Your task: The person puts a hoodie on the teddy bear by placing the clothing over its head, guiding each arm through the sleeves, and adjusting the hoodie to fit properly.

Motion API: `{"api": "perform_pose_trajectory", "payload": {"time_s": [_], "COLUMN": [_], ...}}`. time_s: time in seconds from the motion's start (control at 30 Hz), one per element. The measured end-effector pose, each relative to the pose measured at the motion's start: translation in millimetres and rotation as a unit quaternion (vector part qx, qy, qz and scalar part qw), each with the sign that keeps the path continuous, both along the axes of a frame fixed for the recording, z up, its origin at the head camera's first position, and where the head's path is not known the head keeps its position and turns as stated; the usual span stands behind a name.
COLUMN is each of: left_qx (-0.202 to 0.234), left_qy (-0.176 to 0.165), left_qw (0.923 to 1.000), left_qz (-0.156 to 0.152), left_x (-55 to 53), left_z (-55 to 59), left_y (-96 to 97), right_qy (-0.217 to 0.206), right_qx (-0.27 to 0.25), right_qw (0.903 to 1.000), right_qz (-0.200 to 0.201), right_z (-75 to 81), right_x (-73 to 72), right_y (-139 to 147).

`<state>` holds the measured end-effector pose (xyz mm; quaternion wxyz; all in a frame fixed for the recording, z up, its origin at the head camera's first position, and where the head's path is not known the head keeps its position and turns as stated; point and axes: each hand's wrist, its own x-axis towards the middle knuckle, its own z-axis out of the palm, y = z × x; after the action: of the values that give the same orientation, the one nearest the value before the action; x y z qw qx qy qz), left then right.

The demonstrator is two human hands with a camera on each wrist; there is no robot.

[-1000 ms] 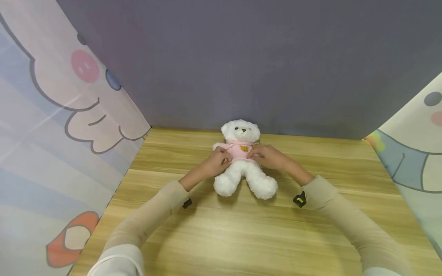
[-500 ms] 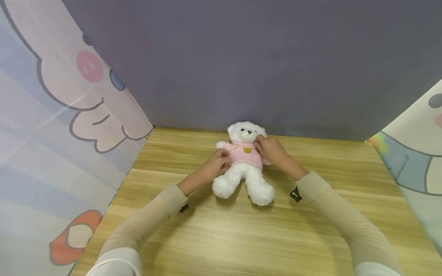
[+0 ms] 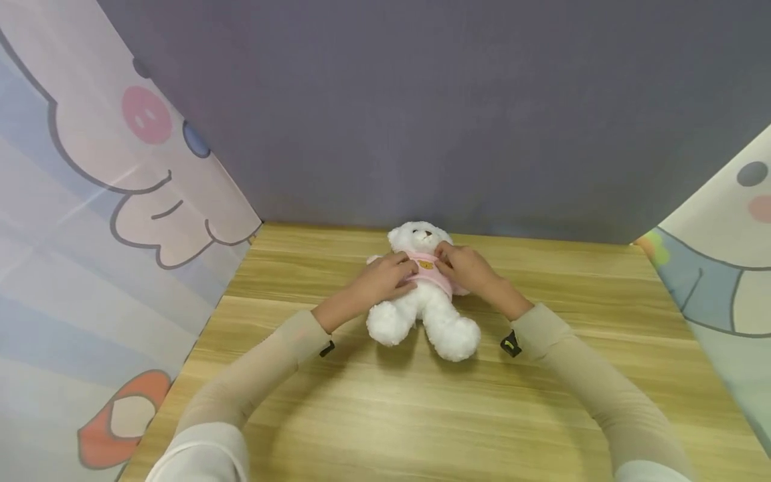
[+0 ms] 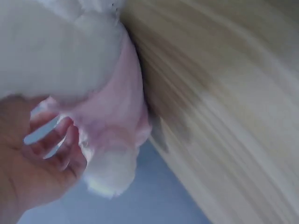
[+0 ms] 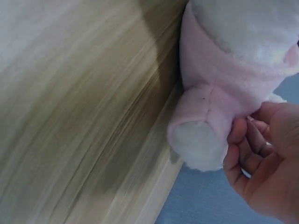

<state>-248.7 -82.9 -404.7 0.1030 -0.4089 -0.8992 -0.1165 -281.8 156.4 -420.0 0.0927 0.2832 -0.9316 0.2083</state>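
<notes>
A white teddy bear (image 3: 448,328) in a pink shirt (image 3: 435,278) lies on its back, head toward the grey wall and legs toward me. A small brown bear patch marks the shirt's chest. My left hand (image 3: 381,278) pinches the shirt low on its left side, by the hem, its fingers bent in the left wrist view. By the collar, under the bear's chin, my right hand (image 3: 472,269) pinches the shirt between thumb and fingers. One bear arm (image 5: 198,142) sticks out of its sleeve beside that hand.
The wood-grain table (image 3: 385,415) ends at an upright grey panel (image 3: 446,120) just behind the bear's head. Cartoon-printed curtains (image 3: 72,281) flank the table on both sides. A small black wrist device (image 3: 510,344) sits under the right sleeve.
The right hand has gone from the shirt's lower side up to the collar. The left hand has shifted inward over the shirt's front. The bear has turned slightly, staying on the table.
</notes>
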Motion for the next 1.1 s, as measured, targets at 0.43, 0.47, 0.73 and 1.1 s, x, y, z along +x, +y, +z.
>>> {"api": "perform_pose_trajectory", "payload": {"time_s": [0.43,0.47,0.73,1.1], "left_qx": [0.049,0.054,0.058,0.045], "left_qy": [0.112,0.107,0.093,0.095], "left_qw": [0.9908,0.9909,0.9911,0.9919], "left_qz": [-0.058,-0.063,-0.075,-0.071], "left_x": [10.0,11.2,17.8,22.0], "left_z": [-39.5,-39.8,-41.1,-43.6], "left_y": [-1.0,-1.8,-6.1,-9.5], "right_qy": [-0.071,-0.087,-0.152,-0.218], "right_qx": [-0.054,-0.058,-0.021,-0.086], "right_qw": [0.9957,0.9941,0.9881,0.9714], "right_qz": [-0.026,-0.029,0.006,0.04], "right_z": [-2.2,-2.0,5.5,19.0], "right_x": [-8.8,-8.9,-3.3,3.8], "right_y": [20.9,24.4,20.4,40.8]}}
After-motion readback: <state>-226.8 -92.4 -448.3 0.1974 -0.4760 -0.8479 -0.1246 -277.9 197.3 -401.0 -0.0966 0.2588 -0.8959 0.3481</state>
